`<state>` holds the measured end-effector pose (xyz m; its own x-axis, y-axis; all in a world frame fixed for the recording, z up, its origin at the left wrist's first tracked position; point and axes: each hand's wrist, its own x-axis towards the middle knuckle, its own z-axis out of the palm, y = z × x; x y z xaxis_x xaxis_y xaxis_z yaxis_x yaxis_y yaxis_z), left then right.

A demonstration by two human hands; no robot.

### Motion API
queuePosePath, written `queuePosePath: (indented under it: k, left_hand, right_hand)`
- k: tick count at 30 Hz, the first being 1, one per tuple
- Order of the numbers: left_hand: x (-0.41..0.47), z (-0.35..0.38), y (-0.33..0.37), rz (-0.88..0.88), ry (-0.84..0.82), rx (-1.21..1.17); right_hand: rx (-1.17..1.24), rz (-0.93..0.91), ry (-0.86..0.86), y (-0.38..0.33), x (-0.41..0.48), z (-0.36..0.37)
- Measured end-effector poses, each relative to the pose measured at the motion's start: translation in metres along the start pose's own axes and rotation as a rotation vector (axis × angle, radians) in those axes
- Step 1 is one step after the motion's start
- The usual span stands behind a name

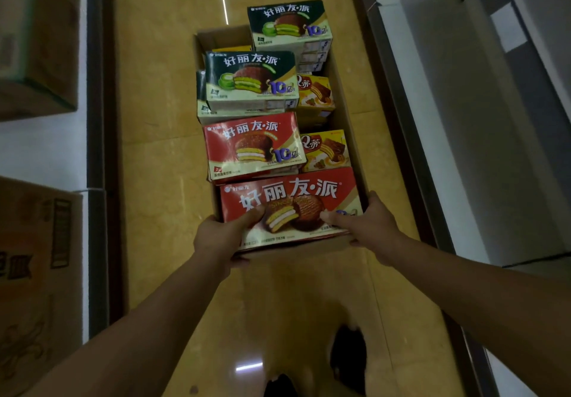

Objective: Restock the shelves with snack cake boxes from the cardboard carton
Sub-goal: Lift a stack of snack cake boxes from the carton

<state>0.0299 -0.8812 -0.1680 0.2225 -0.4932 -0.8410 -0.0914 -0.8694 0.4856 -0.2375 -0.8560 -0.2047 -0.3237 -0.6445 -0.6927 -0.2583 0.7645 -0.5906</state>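
Your two bare forearms reach in from 7 and 4 o'clock toward the centre. Your left hand (221,239) and right hand (372,229) each grip a near corner of the carton (293,250), thumbs laid over the top pointing inward, fingers curled underneath

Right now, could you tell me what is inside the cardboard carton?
I see red boxes, green boxes and yellow boxes piled in the carton; lower layers are hidden.
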Motion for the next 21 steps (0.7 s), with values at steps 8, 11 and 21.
queuePosePath:
  k: [8,11,21]
  left_hand:
    - [0.035,0.003,0.066,-0.003,-0.002,-0.01]
    - [0.05,0.007,0.099,-0.004,0.013,-0.012]
    - [0.108,0.021,0.213,0.013,0.042,-0.004]
  right_hand:
    - [0.018,0.038,-0.047,-0.061,0.048,0.001]
    - [0.015,0.018,-0.045,-0.089,0.071,0.0]
    - [-0.023,0.005,-0.034,-0.192,0.162,-0.003]
